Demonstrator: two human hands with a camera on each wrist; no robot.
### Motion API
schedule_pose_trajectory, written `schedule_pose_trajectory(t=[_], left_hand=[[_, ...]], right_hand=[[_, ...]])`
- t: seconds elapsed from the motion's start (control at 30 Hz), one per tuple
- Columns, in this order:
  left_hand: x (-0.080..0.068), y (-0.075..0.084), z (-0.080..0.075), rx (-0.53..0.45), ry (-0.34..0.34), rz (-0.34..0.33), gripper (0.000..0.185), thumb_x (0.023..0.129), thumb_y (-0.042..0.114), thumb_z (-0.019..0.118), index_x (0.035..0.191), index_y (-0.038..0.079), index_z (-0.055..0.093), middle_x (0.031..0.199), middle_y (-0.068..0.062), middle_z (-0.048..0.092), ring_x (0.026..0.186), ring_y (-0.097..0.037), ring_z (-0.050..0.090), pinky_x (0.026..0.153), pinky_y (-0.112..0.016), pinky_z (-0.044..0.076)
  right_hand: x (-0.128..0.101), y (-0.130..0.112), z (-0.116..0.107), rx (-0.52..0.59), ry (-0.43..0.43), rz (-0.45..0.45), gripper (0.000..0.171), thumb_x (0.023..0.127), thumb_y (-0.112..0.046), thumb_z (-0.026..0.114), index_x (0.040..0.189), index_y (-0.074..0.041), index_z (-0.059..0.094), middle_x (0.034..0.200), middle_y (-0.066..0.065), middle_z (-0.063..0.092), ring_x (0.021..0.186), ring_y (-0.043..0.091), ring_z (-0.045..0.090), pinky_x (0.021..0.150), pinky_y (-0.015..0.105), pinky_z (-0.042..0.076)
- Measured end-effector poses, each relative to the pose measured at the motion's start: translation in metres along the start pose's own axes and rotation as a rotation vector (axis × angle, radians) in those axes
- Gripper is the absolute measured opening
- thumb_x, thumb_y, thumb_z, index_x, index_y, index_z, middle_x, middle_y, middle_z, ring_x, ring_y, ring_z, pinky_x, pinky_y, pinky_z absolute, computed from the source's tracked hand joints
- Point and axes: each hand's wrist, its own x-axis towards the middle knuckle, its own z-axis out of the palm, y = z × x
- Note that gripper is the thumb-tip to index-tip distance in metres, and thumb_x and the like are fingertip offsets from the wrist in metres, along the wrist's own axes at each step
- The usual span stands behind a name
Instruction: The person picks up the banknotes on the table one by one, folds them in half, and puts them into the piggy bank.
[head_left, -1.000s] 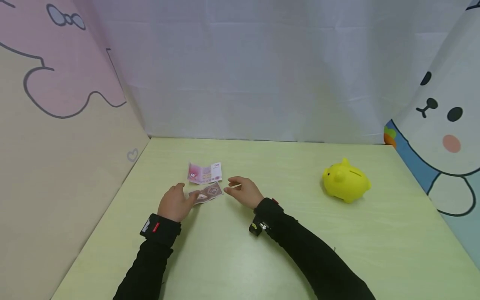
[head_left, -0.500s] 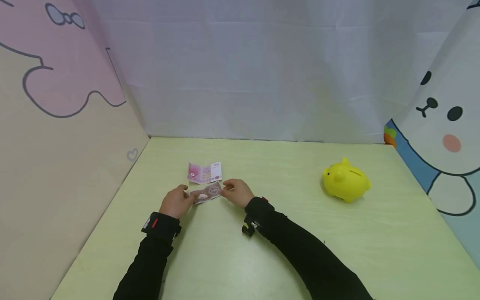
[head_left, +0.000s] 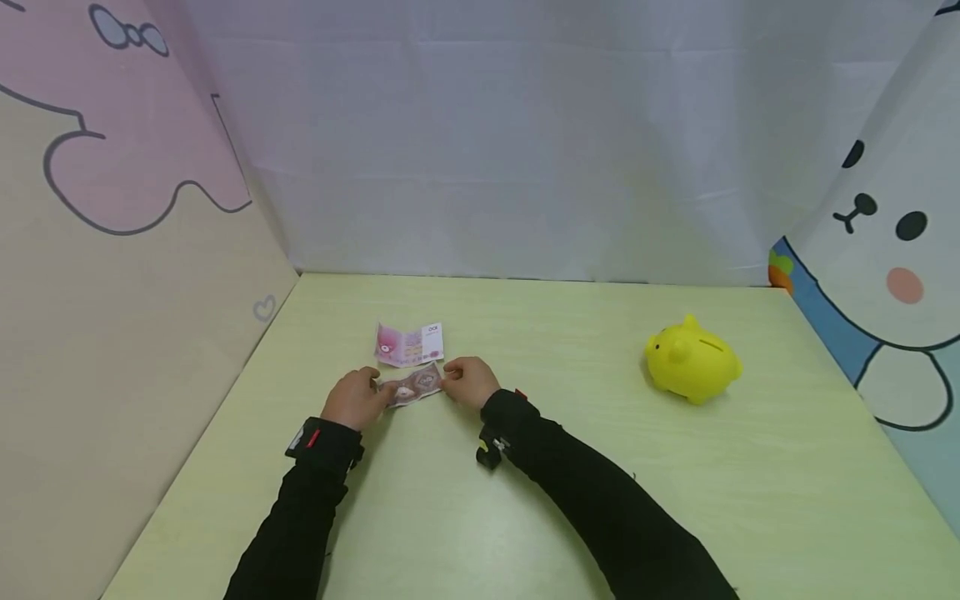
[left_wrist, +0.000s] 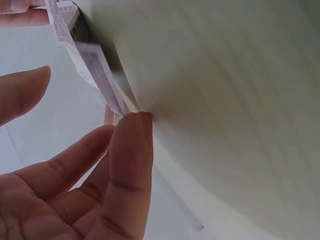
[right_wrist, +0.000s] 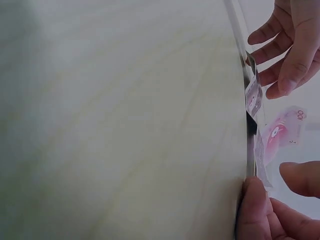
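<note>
A creased brownish-purple banknote (head_left: 415, 386) lies low over the table between my two hands. My left hand (head_left: 352, 399) pinches its left end; in the left wrist view a digit close to the table (left_wrist: 132, 160) meets the note's tip, while another digit stands apart. At the opposite end my right hand (head_left: 471, 382) pinches the note's edge, one digit (right_wrist: 254, 205) right at the table surface. Just behind this note, a pink 100 banknote (head_left: 409, 345) rests with a fold standing up at its left. Part of the brownish note's left end is hidden by my thumb.
A yellow piggy bank (head_left: 693, 361) with a slot on top stands at the right of the pale table (head_left: 570, 467). A white sheet (head_left: 510, 150) hangs behind the table, and printed cartoon panels flank both sides.
My right hand has moved left and reached the right end of the brownish banknote, its fingers drawing in. My left hand has stayed almost in place. The pink banknote and piggy bank are unmoved.
</note>
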Motion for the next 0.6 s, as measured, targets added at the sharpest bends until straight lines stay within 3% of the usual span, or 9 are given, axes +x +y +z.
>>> schedule_pose_trajectory(t=[0.13, 0.3, 0.6], left_hand=[[-0.0025, 0.0042, -0.0001, 0.009, -0.011, 0.003, 0.049, 0.094, 0.027, 0.062, 0.123, -0.012, 0.058, 0.107, -0.025, 0.067, 0.093, -0.035, 0.063, 0.084, -0.050, 0.052], [-0.0027, 0.0087, 0.0011, 0.009, -0.036, 0.000, 0.049, 0.092, 0.026, 0.065, 0.125, -0.010, 0.058, 0.105, -0.022, 0.067, 0.090, -0.031, 0.062, 0.082, -0.047, 0.052], [-0.0012, 0.0077, 0.0036, 0.018, -0.049, -0.006, 0.050, 0.090, 0.030, 0.067, 0.123, -0.007, 0.060, 0.096, -0.017, 0.068, 0.079, -0.025, 0.060, 0.071, -0.039, 0.050]], right_hand=[[0.0014, 0.0029, -0.0004, -0.013, -0.008, -0.008, 0.032, 0.085, -0.007, 0.063, 0.115, 0.003, 0.069, 0.094, 0.015, 0.070, 0.074, 0.015, 0.057, 0.065, 0.019, 0.042], [0.0019, 0.0033, -0.0002, -0.027, -0.011, -0.005, 0.029, 0.086, -0.007, 0.064, 0.113, 0.003, 0.070, 0.087, 0.011, 0.068, 0.072, 0.011, 0.052, 0.065, 0.018, 0.040], [0.0007, 0.0072, -0.0032, 0.026, -0.008, -0.015, 0.023, 0.088, -0.005, 0.061, 0.107, 0.003, 0.072, 0.089, 0.015, 0.071, 0.069, 0.010, 0.054, 0.062, 0.018, 0.041]])
